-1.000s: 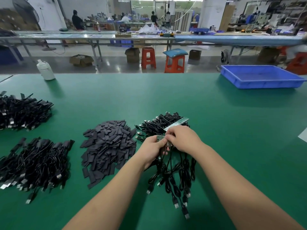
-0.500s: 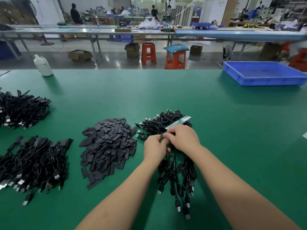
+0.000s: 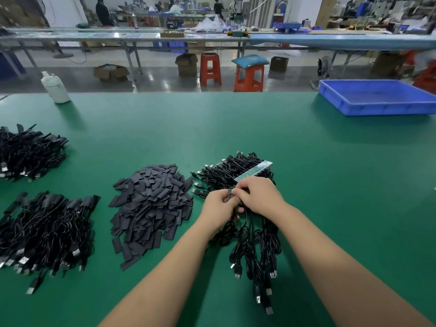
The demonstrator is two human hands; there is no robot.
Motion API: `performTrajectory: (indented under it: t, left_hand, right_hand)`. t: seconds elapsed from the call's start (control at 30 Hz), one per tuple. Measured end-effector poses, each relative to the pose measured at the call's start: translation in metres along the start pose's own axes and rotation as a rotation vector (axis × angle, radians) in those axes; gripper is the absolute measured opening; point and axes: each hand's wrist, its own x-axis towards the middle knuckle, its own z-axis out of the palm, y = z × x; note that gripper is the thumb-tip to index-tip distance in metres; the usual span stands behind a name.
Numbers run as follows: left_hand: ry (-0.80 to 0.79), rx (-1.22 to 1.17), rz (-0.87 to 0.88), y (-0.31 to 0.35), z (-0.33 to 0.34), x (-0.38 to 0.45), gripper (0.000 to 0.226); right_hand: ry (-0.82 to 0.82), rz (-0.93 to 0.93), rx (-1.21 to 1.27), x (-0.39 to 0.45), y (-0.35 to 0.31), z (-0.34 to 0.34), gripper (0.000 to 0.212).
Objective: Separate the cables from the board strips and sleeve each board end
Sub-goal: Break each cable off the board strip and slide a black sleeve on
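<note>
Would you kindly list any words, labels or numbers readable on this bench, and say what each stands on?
None can be read.
Board strip: markings too small to read.
White bottle: no label visible.
Blue tray: no print visible.
Cable plugs: pale marks, blurred.

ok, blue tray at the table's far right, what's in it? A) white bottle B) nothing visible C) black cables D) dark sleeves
B: the blue tray shows only its bare blue floor, while the dark sleeves lie heaped on the green table and the white bottle stands at the far left edge.
</note>
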Motion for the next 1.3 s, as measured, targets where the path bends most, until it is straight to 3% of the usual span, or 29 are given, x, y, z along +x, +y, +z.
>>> performTrajectory:
  t: [0.13, 0.43, 0.83, 1.0, 1.1, 1.2, 1.3]
  left_hand:
    - [-0.055, 0.013, -0.025, 0.002, -0.004, 0.001, 0.019]
    - [0.238, 0.222, -0.046, -0.003, 0.017, 0.007, 0.024]
    - [0.297, 0.174, -0.082, -0.002, 0.017, 0.009, 0.027]
    - [0.414, 0.246, -0.004, 0.003, -0.024, 0.003, 0.029]
    - [0.507, 0.291, 0.138, 0.016, -0.043, -0.006, 0.024]
    - [0.465, 0.267, 0.196, 0.026, -0.049, -0.015, 0.027]
    - [0.343, 0.189, 0.213, 0.030, -0.047, -0.023, 0.020]
  right_hand:
    - [-0.015, 0.041, 0.045, 0.003, 0.001, 0.003, 0.016]
    - [0.019, 0.110, 0.042, 0.010, 0.001, 0.010, 0.018]
    - [0.086, 0.062, 0.051, 0.011, 0.015, 0.015, 0.019]
    - [0.019, 0.024, -0.036, 0.014, 0.030, 0.009, 0.021]
    - [-0.005, -0.006, -0.030, 0.013, 0.033, 0.014, 0.015]
    - [0.051, 0.016, -0.036, 0.009, 0.033, 0.021, 0.018]
    - [0.214, -0.026, -0.119, 0.002, 0.028, 0.026, 0.023]
